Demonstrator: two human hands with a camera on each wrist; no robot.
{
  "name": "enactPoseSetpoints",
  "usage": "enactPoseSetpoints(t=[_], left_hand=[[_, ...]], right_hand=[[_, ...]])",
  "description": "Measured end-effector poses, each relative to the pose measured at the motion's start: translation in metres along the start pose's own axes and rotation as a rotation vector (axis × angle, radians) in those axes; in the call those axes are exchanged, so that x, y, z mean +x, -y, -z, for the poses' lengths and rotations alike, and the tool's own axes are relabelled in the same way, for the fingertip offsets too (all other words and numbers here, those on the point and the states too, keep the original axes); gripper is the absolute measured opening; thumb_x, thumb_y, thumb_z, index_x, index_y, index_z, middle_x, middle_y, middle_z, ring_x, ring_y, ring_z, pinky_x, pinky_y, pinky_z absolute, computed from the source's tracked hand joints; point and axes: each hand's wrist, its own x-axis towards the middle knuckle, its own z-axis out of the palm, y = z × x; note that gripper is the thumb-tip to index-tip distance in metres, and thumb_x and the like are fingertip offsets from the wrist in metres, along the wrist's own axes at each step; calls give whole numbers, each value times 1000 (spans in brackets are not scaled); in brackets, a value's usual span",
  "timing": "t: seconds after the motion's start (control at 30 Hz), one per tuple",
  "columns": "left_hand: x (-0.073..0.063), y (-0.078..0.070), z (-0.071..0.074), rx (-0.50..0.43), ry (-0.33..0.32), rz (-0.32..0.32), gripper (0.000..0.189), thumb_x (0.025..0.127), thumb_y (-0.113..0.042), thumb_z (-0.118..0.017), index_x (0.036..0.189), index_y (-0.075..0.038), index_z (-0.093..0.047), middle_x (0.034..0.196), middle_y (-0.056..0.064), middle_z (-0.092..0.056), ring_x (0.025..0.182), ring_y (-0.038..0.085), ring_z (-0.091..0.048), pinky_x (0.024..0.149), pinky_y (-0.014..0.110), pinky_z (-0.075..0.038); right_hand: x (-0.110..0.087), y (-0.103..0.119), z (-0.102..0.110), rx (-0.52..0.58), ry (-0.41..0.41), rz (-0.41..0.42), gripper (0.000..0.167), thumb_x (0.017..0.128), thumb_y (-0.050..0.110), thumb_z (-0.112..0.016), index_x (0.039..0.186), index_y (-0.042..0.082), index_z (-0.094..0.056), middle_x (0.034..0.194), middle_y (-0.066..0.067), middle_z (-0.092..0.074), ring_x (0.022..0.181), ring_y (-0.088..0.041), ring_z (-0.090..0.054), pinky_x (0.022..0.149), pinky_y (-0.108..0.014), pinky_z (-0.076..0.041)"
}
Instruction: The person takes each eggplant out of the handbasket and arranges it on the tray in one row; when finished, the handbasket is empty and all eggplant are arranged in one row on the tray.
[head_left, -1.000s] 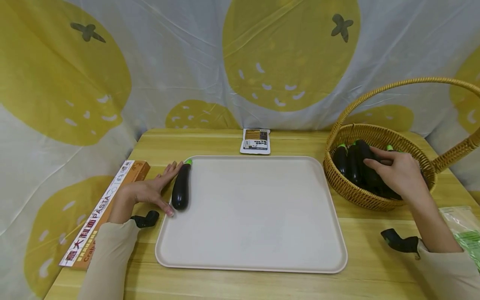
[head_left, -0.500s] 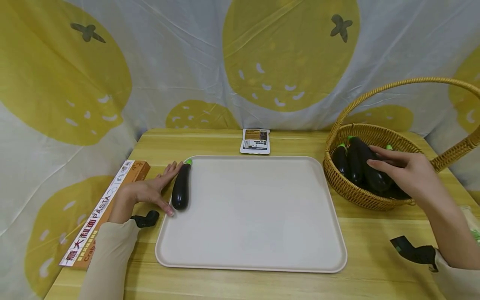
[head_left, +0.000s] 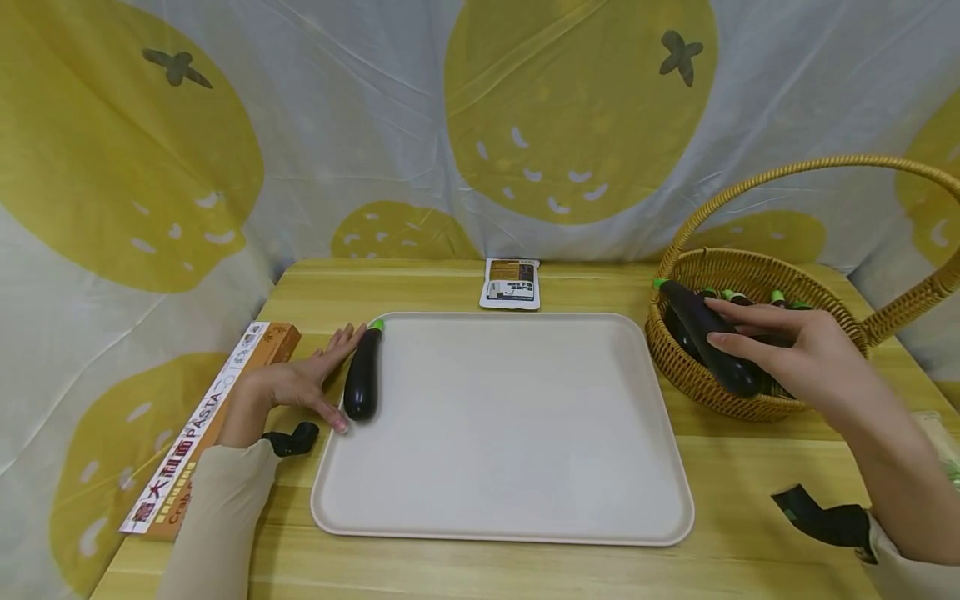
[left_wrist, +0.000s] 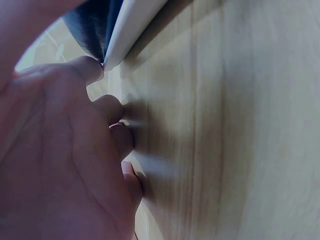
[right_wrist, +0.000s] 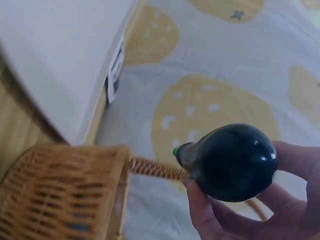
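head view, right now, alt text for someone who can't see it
A person's right hand holds a dark eggplant over a wicker basket of more eggplants. The left hand rests at the left edge of a pale tray, beside another eggplant lying on it.

A glossy black club-shaped eggplant [head_left: 694, 323] — green at its narrow stem end — is held aslant over the round brown wicker basket [head_left: 693, 379]. A matching second eggplant [head_left: 362, 379] lies along the left edge of the off-white rectangular tray [head_left: 517, 433].

Right hand [right_wrist: 295, 200] gripping a dark eggplant [right_wrist: 232, 162], wicker basket [right_wrist: 60, 190] and pale tray [right_wrist: 65, 55] at left
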Motion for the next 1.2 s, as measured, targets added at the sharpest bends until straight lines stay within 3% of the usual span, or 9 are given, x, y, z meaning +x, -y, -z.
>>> enactPoseSetpoints(t=[0.03,0.13,0.3,0.37,0.43,0.53,0.73,0.97,1.2], left_hand=[[0,0,0,1,0,0,152,65,-23,-99,165,-14,14,166,26,32,151,51,31,114,80,13],[-1,-1,0,1,1,-3,152,65,-23,-99,165,-13,15,166,26,32,151,50,31,115,80,13],[0,0,1,1,7,-10,153,65,-24,-99,165,-11,15,165,26,33,151,50,33,114,80,15],[0,0,1,1,11,-12,152,65,-24,-99,165,-10,16,165,26,34,150,50,33,114,80,15],[0,1,1,2,14,-15,152,66,-24,-99,165,-10,16,165,25,34,150,50,34,113,81,15],[1,2,1,0,14,-16,152,66,-24,-99,165,-10,16,165,25,34,150,50,34,113,81,15],[1,2,1,-9,11,-12,153,65,-22,-99,165,-11,16,165,25,35,150,49,34,113,81,15],[1,1,0,-9,4,-4,153,64,-22,-99,165,-11,16,165,26,34,151,49,34,114,81,12],[2,3,1,-2,3,-17,153,64,-23,-99,165,-11,15,165,27,33,151,50,33,114,81,12]], right_hand=[[0,4,-2,-13,6,10,63,101,46,-65,156,21,-47,167,-28,-26,158,-48,-13,111,-44,-43],[3,17,-10,-53,28,36,61,100,48,-65,155,26,-49,162,-28,-38,154,-48,-27,86,-36,-38],[9,40,-29,-47,44,76,58,97,51,-68,151,32,-54,158,-21,-48,148,-42,-39,98,-45,-49],[12,48,-38,-27,50,98,57,97,50,-69,149,31,-56,156,-16,-51,141,-38,-47,94,-38,-54],[15,56,-47,-29,50,120,55,97,50,-70,148,32,-57,150,-11,-56,129,-30,-54,75,-28,-50],[22,69,-61,8,73,149,53,97,46,-71,146,30,-60,147,-8,-60,124,-27,-56,66,-30,-49],[42,94,-97,93,113,182,48,97,36,-73,143,27,-64,144,-8,-64,128,-28,-60,80,-32,-54],[66,121,-149,222,161,146,46,94,26,-76,139,26,-68,134,-8,-70,116,-24,-68,75,-26,-54],[83,137,-202,371,184,105,43,92,20,-77,134,18,-72,135,-8,-71,105,-20,-72,76,-22,-55]])
